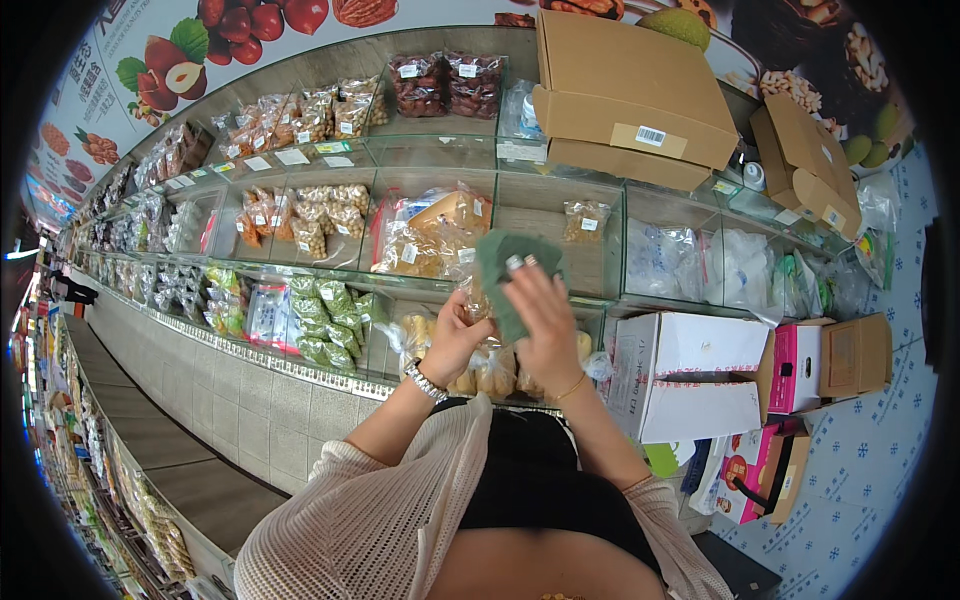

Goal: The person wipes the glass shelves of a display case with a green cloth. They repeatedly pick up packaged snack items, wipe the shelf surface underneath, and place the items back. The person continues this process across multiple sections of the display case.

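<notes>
My left hand [452,343], with a metal watch on its wrist, grips a clear plastic bag of brownish food [475,298]. Spread over a folded green cloth [499,274], my right hand [546,326] holds it beside and partly over that bag, so much of the bag is hidden. Both hands are above the front of a glass-divided shelf. Behind them a compartment holds packed bags of orange-brown dried food [442,232]. One small labelled bag [586,220] lies in the compartment to the right. Below my hands are knotted bags of pale food [491,375].
Glass dividers [622,240] stand between compartments. A large cardboard box [634,90] rests on the upper tier. White cartons [690,375] and a pink box [796,367] are stacked at right. Green packets [328,322] fill the lower left, beside a tiled aisle [277,420].
</notes>
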Demonstrator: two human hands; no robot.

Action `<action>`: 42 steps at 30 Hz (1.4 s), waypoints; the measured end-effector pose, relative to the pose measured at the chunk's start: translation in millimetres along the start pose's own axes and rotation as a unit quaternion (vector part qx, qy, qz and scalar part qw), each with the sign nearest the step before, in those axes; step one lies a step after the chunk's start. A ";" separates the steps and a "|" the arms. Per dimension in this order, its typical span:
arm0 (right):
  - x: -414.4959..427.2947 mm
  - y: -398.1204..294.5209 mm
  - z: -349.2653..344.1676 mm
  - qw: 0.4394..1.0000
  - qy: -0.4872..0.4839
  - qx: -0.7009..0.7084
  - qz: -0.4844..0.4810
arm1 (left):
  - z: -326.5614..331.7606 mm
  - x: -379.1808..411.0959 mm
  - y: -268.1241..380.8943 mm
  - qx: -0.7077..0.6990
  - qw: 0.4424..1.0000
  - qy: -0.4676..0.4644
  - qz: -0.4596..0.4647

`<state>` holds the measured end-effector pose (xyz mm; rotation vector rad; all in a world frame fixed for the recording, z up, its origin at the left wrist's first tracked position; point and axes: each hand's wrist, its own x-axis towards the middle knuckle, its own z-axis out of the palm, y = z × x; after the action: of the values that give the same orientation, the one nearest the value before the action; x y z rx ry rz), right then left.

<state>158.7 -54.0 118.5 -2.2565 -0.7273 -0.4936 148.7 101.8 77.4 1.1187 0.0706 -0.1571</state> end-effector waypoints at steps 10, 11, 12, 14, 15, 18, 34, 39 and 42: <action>7.7 -21.5 -0.3 0.998 -0.021 0.028 -0.044 | 17.5 -2.4 2.7 0.089 0.992 -0.026 0.084; 7.0 -27.6 3.2 0.996 -0.037 0.035 -0.067 | 12.9 -0.9 -2.8 0.077 0.993 -0.029 0.080; 6.9 -30.5 4.4 0.994 -0.053 0.042 -0.089 | 8.2 1.3 -6.8 0.064 0.995 -0.032 0.076; 7.6 -23.3 1.3 0.997 -0.026 0.027 -0.061 | -1.0 2.2 -10.2 0.083 0.994 -0.029 0.059; 7.7 -15.5 -1.3 0.999 -0.012 0.016 -0.046 | 3.2 2.6 -5.5 0.048 0.997 -0.031 0.043; 2.9 12.2 -5.2 0.995 0.040 0.075 0.059 | 11.6 0.1 5.1 -0.052 0.999 -0.006 0.000; -15.0 4.4 2.3 1.000 0.003 0.006 -0.006 | 1.0 15.1 4.0 -0.159 0.986 0.050 0.011; -24.3 15.2 -1.8 0.998 -0.002 0.042 0.056 | -0.7 18.1 4.6 -0.217 0.972 0.082 -0.025; -34.6 -0.9 7.6 0.999 -0.025 0.027 -0.009 | -3.6 20.7 6.6 -0.240 0.968 0.059 -0.051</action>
<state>132.6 -60.3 95.4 -2.2198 -0.7783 -0.4235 170.3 106.0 78.9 0.6399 0.2594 -0.1549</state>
